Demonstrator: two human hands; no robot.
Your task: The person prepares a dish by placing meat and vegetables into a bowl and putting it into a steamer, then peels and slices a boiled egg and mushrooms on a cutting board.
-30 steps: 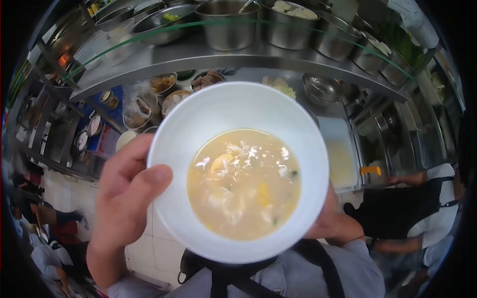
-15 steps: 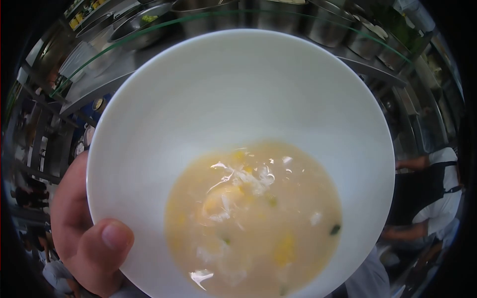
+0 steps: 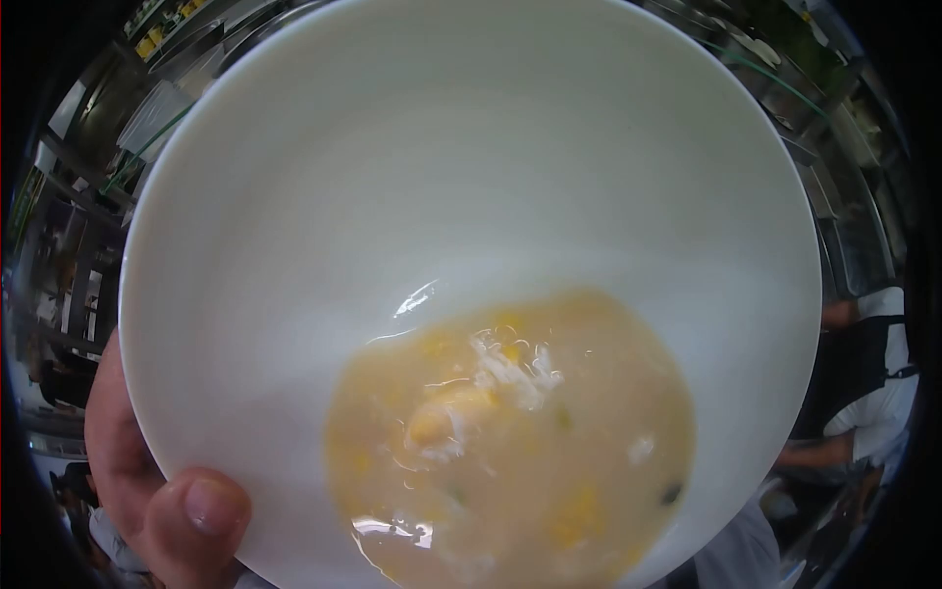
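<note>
Porcelain-smooth white bowl (image 3: pixel 471 177), round and deep, fills the view, tilted so pale creamy soup (image 3: pixel 510 442) with yellow corn bits and egg shreds pools at its near side. Left hand (image 3: pixel 157 491) clamps the lower-left rim, thumb pressed over the edge, fingers underneath. Right hand is hidden behind the bowl.

A white bowl (image 3: pixel 461 196) filled nearly the whole head view, tilted toward the camera. Pale, creamy soup (image 3: pixel 510 442) with yellow bits and white egg shreds pooled in its lower part. The left hand (image 3: pixel 157 491) gripped the bowl's lower left rim, thumb pressed on the inside edge. At the right edge, a person in a black apron (image 3: pixel 868 393) stood beyond the bowl.
</note>
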